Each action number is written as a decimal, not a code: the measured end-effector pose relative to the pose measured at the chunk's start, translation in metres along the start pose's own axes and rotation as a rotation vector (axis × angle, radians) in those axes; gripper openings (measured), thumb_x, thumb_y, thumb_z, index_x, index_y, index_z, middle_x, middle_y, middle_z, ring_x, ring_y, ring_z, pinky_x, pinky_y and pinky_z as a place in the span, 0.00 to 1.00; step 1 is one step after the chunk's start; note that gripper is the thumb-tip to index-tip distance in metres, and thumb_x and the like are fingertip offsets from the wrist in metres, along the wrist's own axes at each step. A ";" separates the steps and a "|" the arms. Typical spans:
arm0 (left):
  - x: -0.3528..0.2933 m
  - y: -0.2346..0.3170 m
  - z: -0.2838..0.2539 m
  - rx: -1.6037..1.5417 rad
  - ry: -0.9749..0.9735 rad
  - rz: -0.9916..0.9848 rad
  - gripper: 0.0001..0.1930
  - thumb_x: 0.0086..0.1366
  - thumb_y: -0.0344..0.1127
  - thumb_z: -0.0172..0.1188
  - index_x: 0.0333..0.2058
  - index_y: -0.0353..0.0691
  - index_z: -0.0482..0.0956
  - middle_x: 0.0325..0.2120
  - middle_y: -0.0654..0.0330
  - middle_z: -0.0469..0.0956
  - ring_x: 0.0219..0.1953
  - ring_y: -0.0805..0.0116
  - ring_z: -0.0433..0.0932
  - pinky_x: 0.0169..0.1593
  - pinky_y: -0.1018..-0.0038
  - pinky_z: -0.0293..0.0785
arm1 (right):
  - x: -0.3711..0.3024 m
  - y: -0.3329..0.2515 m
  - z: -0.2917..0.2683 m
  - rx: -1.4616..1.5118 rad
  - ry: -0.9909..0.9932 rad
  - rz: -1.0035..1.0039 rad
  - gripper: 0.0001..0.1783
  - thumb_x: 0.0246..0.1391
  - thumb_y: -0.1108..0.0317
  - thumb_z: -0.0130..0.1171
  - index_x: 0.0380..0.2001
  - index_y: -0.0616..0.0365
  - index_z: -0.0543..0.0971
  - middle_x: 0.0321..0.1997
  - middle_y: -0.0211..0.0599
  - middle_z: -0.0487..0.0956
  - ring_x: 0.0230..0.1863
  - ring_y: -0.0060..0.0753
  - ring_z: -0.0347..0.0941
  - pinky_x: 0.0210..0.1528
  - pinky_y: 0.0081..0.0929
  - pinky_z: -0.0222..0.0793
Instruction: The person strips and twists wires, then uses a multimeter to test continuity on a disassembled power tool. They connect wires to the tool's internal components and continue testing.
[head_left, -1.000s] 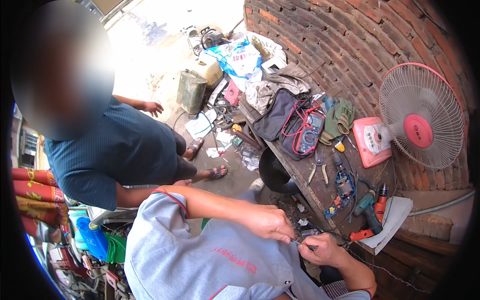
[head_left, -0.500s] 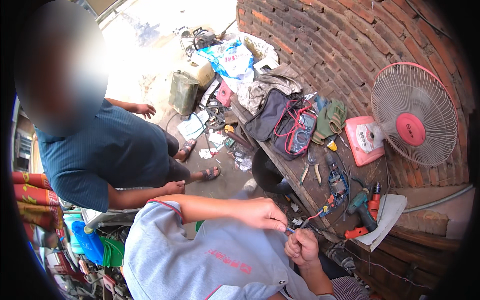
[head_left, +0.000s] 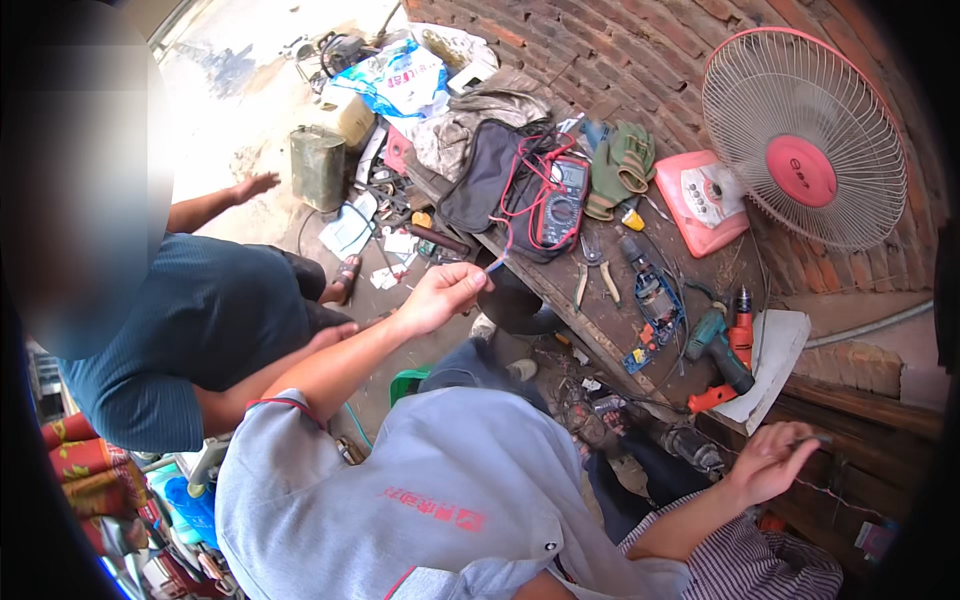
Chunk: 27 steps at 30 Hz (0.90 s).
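My left hand is raised in front of the workbench. Its thumb and fingers pinch a thin wire with a blue part, and the tip points toward the bench edge. Far to the right, past the front of the bench, my right hand is closed in a pinch. A small greyish bit shows at its fingertips, too small to name. On the bench between the hands lie a blue opened power-tool body with bare inner parts, a pair of pliers and a teal and black drill.
An orange drill lies by a white board. Further back are a multimeter with red leads, a black pouch, green gloves and a pink fan. At left stands another person, arms extended.
My hands were together at the wire and have parted: the left moved up and away with the wire, the right swung out to the right. The other person's far arm has risen.
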<state>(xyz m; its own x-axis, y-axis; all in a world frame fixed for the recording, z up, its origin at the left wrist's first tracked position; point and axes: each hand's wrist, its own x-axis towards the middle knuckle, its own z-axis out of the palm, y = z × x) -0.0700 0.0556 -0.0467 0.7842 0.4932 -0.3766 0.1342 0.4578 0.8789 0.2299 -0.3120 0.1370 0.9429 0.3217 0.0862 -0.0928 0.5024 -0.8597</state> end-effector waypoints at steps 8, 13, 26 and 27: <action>0.002 0.004 0.059 -0.178 0.051 0.010 0.12 0.76 0.40 0.56 0.47 0.39 0.81 0.24 0.69 0.74 0.21 0.82 0.65 0.25 0.83 0.58 | 0.041 0.119 0.154 -0.593 -0.418 -0.317 0.18 0.63 0.57 0.61 0.43 0.62 0.73 0.30 0.37 0.71 0.30 0.35 0.67 0.33 0.30 0.64; -0.003 0.000 0.073 -0.116 -0.003 0.066 0.13 0.73 0.35 0.60 0.52 0.38 0.76 0.28 0.63 0.82 0.24 0.80 0.75 0.27 0.84 0.68 | 0.012 0.179 0.184 -0.724 -0.838 0.110 0.19 0.60 0.63 0.67 0.47 0.66 0.78 0.33 0.38 0.80 0.32 0.32 0.73 0.36 0.28 0.69; 0.013 -0.005 0.094 -0.116 0.124 0.124 0.06 0.71 0.33 0.62 0.36 0.39 0.77 0.31 0.58 0.85 0.33 0.71 0.85 0.31 0.79 0.79 | -0.013 0.245 0.107 -0.293 -0.442 0.570 0.12 0.67 0.64 0.60 0.38 0.64 0.83 0.26 0.28 0.80 0.24 0.14 0.70 0.29 0.15 0.67; 0.015 -0.007 0.092 -0.092 0.126 0.101 0.05 0.73 0.32 0.60 0.37 0.38 0.76 0.37 0.53 0.85 0.36 0.67 0.85 0.36 0.76 0.82 | -0.013 0.246 0.100 -0.205 -0.385 0.625 0.12 0.67 0.64 0.60 0.39 0.65 0.82 0.29 0.31 0.81 0.25 0.16 0.72 0.30 0.15 0.68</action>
<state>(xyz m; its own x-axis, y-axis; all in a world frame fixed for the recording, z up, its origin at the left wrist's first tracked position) -0.0036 -0.0085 -0.0318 0.7077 0.6266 -0.3265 -0.0019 0.4637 0.8860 0.1625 -0.1126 -0.0252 0.5532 0.7732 -0.3099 -0.4759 -0.0120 -0.8794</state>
